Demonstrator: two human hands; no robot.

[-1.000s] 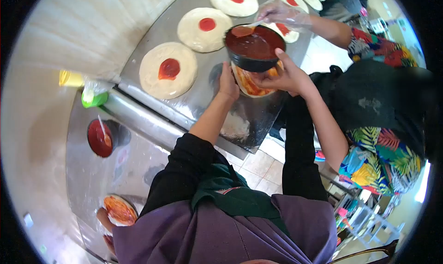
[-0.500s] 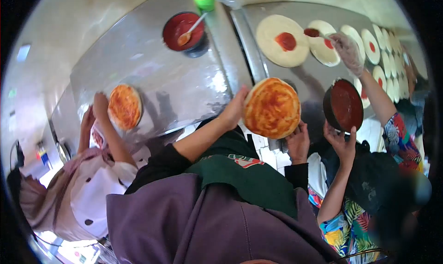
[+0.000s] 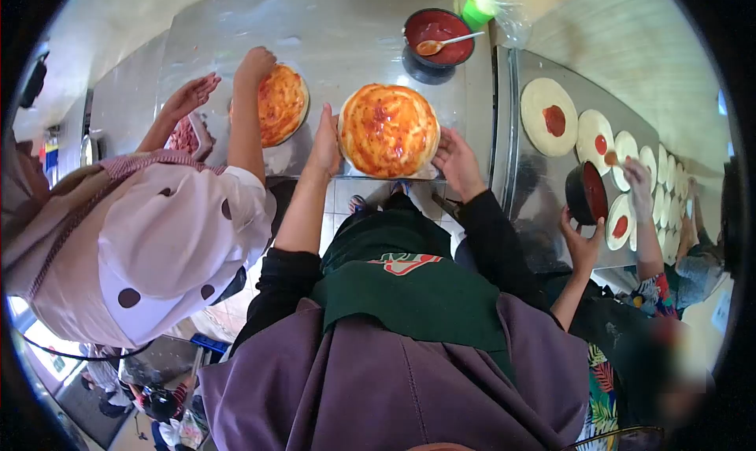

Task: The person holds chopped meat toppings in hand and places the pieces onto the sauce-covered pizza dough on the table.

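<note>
A round dough base covered with red sauce (image 3: 389,131) is between my two hands at the near edge of the metal table (image 3: 260,18). My left hand (image 3: 326,142) holds its left rim, thumb side up. At its lower right rim is my right hand (image 3: 458,161), fingers curled against the edge. Behind the base, slightly right, stands a dark bowl of red sauce (image 3: 439,35) with a spoon (image 3: 445,44) lying across it. Another sauced base (image 3: 280,104) lies to the left, under a co-worker's arm.
Left, a co-worker's hands (image 3: 191,95) hover near a tray of reddish pieces (image 3: 189,136). A green container (image 3: 478,10) stands behind. Right, another person holds a sauce bowl (image 3: 587,193) beside dough rounds (image 3: 549,118) on a second table (image 3: 543,215).
My hands have carried the sauced base leftward, from beside the second table to the front edge of the left table. The view has turned left. The co-worker's left-side hands have moved apart.
</note>
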